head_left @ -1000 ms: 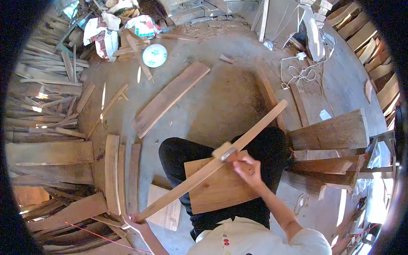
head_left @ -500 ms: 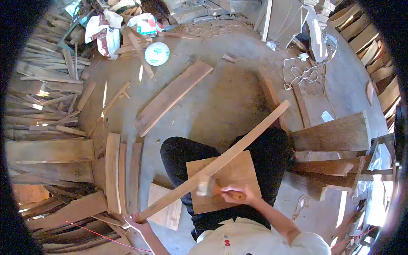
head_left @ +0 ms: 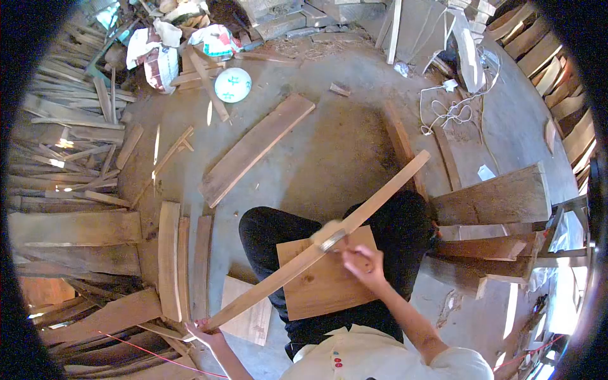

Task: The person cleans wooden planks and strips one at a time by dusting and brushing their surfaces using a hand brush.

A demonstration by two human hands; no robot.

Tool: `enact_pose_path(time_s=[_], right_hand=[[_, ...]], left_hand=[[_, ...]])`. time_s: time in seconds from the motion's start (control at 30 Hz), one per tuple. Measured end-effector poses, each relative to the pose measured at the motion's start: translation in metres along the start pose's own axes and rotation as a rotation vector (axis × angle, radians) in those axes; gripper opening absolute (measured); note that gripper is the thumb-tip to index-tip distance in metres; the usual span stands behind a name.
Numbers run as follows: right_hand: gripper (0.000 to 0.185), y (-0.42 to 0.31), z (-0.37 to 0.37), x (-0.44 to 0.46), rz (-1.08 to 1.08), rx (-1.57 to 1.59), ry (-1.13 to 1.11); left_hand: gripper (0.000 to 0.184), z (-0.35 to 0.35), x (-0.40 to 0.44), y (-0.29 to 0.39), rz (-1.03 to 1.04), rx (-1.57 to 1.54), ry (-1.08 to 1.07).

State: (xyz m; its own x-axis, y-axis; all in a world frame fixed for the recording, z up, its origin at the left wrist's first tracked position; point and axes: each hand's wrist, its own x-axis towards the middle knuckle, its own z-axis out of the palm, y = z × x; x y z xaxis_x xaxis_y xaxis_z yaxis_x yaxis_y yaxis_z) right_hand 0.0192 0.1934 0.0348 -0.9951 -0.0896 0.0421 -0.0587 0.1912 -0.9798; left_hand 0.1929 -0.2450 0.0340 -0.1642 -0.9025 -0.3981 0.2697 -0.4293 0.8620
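Observation:
A long wooden strip (head_left: 272, 284) slants across my lap, its lower left end in my left hand (head_left: 204, 332), with the fingers closed around it. My right hand (head_left: 365, 266) grips a flat brush (head_left: 332, 238) with a pale metal band. The brush lies across the strip near its middle, and its bristles are blurred by motion. Beneath the strip, a square wooden board (head_left: 332, 282) rests on my legs. Another pale board (head_left: 247, 313) is on the floor beside my left leg.
A wide plank (head_left: 259, 149) lies on the floor ahead. Farther back is a round white bowl (head_left: 232, 85) with green marks. Several upright boards (head_left: 170, 259) stand at left; stacked planks (head_left: 494, 199) are at right. A white cable (head_left: 453, 114) lies coiled at the far right.
My right hand has moved the brush up and to the right along the strip, from over the lower part to near the middle. My left hand and the strip stay put.

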Motion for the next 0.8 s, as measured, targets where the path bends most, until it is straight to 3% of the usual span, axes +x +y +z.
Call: enact_pose_path(time_s=[0.07, 0.17, 0.27, 0.3, 0.4, 0.47, 0.53, 0.57, 0.67, 0.7, 0.8], right_hand=[[0.026, 0.001, 0.025, -0.015, -0.004, 0.151, -0.103], [0.026, -0.023, 0.037, -0.013, -0.077, 0.118, -0.375], [0.025, -0.013, 0.041, -0.015, -0.176, 0.141, -0.389], [0.022, -0.014, 0.035, -0.01, -0.209, 0.101, -0.332], [0.019, -0.004, 0.015, -0.002, 0.011, 0.229, -0.061], [0.016, 0.017, -0.003, 0.012, 0.037, -0.009, 0.102], [0.012, 0.026, -0.008, 0.022, 0.03, 0.058, 0.299], [0.012, 0.028, -0.01, 0.023, 0.089, -0.04, 0.31], [0.013, 0.01, 0.005, 0.02, -0.029, -0.042, 0.228], [0.017, -0.009, 0.005, 0.015, 0.076, -0.152, 0.066], [0.021, 0.004, 0.048, 0.004, 0.013, 0.118, -0.076]], left_hand=[[0.039, -0.002, 0.001, -0.001, -0.012, -0.003, -0.044], [0.038, -0.009, 0.005, -0.002, -0.019, -0.005, -0.06], [0.036, 0.006, -0.01, 0.001, 0.01, 0.01, -0.004], [0.036, 0.0, -0.003, 0.0, 0.001, -0.001, -0.017], [0.035, -0.015, 0.015, -0.005, -0.018, -0.027, -0.061], [0.035, -0.013, 0.012, -0.004, -0.021, -0.037, -0.1], [0.036, -0.01, 0.008, -0.003, -0.029, 0.005, -0.105], [0.036, -0.008, 0.006, -0.002, -0.032, 0.026, -0.107], [0.037, 0.01, -0.008, 0.0, 0.021, 0.004, -0.013], [0.037, 0.012, -0.01, -0.001, 0.01, 0.001, -0.013], [0.038, 0.003, -0.004, 0.001, -0.045, -0.026, -0.07]])
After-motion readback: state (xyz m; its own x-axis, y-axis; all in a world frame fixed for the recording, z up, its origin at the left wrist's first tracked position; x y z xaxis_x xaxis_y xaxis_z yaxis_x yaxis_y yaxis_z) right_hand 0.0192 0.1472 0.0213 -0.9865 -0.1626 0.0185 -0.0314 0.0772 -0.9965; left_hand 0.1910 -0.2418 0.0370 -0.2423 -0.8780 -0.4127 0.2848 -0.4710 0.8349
